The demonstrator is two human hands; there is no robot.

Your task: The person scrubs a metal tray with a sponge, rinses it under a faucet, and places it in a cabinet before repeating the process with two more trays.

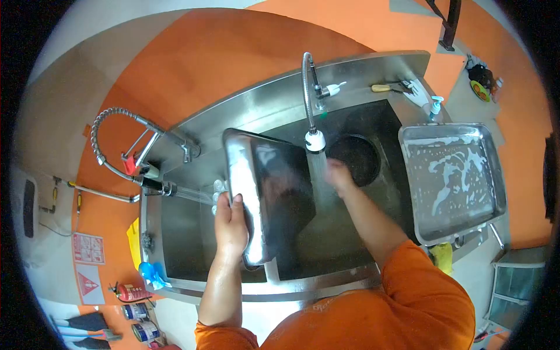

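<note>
A rectangular stainless steel pan (pixel 274 181) stands tilted over the double sink, near the divider. My left hand (pixel 231 229) grips its left rim, thumb up along the side. Water runs down from a white faucet head (pixel 315 142) on a flexible neck, just right of the pan. Beside that stream is my right hand (pixel 338 177), smeared by motion, so its fingers cannot be made out. Behind it a dark round pan or basin (pixel 353 158) lies in the right sink basin (pixel 382 125).
A second steel pan (pixel 499 192) with white suds sits on the right counter, near a soap pump bottle (pixel 436 107). At left, a spring-neck faucet (pixel 99 146) also runs. A yellow-handled tool (pixel 381 88), blue cloth or glove (pixel 150 273) and yellow cloth (pixel 442 258) lie around the rim.
</note>
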